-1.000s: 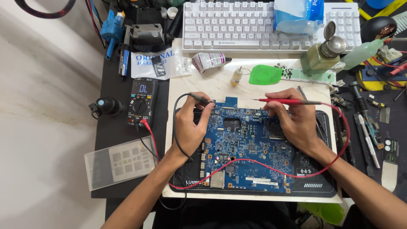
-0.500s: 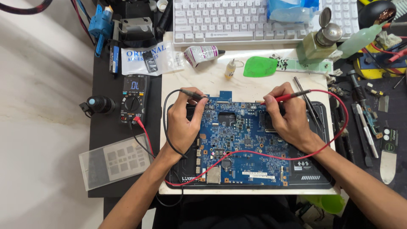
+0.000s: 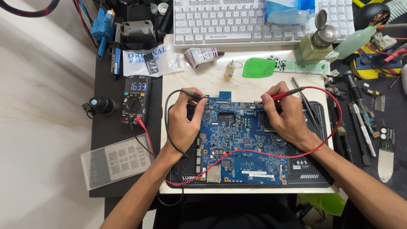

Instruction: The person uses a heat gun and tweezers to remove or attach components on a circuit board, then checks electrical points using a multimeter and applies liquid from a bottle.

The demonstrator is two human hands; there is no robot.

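Observation:
A blue circuit board [image 3: 241,144] lies on a black mat [image 3: 316,169] in front of me. My left hand [image 3: 184,121] grips a black test probe [image 3: 193,94], its tip resting at the board's upper left edge. My right hand [image 3: 288,116] pinches a red test probe [image 3: 282,96] whose tip touches the board's top edge near the middle. Red and black leads run from both probes to a black multimeter [image 3: 135,99] at the left, whose display is lit.
A white keyboard [image 3: 237,21] lies at the back with a blue pouch on it. A green pad [image 3: 258,68], a small bottle [image 3: 229,70], a white tube [image 3: 201,55] and a green dispenser bottle [image 3: 313,44] stand behind the board. Tweezers [image 3: 305,104] and hand tools lie right; a clear stencil case [image 3: 116,161] left.
The view has shifted slightly. My right hand has brought the red probe's tip down and left onto the board's top edge. My left hand keeps the black probe in about the same place.

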